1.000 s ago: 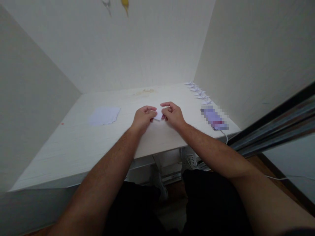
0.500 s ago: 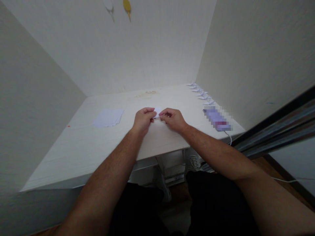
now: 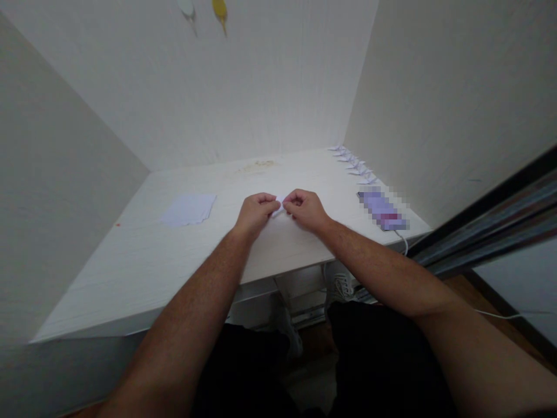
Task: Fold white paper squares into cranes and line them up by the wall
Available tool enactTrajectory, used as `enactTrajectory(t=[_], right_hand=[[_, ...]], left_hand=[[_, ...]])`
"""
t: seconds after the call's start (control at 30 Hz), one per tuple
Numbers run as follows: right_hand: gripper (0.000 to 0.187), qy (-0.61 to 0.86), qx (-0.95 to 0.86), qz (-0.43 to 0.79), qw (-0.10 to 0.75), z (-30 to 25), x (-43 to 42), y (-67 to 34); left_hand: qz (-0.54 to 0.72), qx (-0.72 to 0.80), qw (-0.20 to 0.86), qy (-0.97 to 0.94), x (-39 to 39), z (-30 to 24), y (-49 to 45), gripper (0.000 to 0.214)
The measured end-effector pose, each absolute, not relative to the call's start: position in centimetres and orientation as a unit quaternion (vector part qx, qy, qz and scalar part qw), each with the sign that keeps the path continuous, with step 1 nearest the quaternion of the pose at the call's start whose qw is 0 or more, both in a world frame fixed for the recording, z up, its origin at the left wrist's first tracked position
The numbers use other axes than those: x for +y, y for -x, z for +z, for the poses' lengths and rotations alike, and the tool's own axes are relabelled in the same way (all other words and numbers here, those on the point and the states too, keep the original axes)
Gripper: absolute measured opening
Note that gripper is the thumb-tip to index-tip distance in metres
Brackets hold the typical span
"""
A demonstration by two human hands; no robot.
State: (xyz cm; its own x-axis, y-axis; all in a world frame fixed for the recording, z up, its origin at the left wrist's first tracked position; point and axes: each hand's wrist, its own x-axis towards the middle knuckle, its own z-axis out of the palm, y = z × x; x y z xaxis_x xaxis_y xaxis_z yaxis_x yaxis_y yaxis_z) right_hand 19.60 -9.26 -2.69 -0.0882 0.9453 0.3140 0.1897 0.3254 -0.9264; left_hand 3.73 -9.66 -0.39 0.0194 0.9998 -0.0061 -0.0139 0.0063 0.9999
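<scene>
My left hand (image 3: 256, 212) and my right hand (image 3: 307, 209) meet over the middle of the white table (image 3: 143, 261). Both are closed in a pinch on a small folded piece of white paper (image 3: 279, 204). Only a sliver of that paper shows between the fingertips; the rest is hidden by my fingers. The hands sit just above the tabletop, knuckles facing me.
A small stack of white paper sheets (image 3: 188, 209) lies to the left. A row of several folded paper figures (image 3: 353, 164) lines the right wall, with a phone (image 3: 382, 210) on a cable in front of them. White walls close in on three sides.
The two hands have drawn closer together and folded the paper smaller, so less of it shows than a second ago. The camera shifted slightly.
</scene>
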Motion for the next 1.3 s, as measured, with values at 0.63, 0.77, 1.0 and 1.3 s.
enactTrajectory(t=[0.63, 0.77, 1.0, 1.3], right_hand=[[0.016, 0.444, -0.521, 0.496, 0.534, -1.8, -9.2, -19.1], [0.011, 0.452, -0.53, 0.486, 0.528, -1.6, -9.4, -19.3], [0.01, 0.468, -0.558, 0.443, 0.522, -1.8, -9.4, -19.4], [0.011, 0.469, -0.574, 0.415, 0.528, -2.3, -9.1, -19.4]], left_hand=[[0.515, 0.469, 0.486, -0.528, -9.4, -0.8, -4.1, 0.026], [0.513, 0.466, 0.494, -0.525, -9.4, -0.8, -4.1, 0.021], [0.502, 0.474, 0.502, -0.521, -9.6, -0.9, -4.2, 0.017], [0.501, 0.465, 0.508, -0.524, -9.8, -0.5, -4.2, 0.016]])
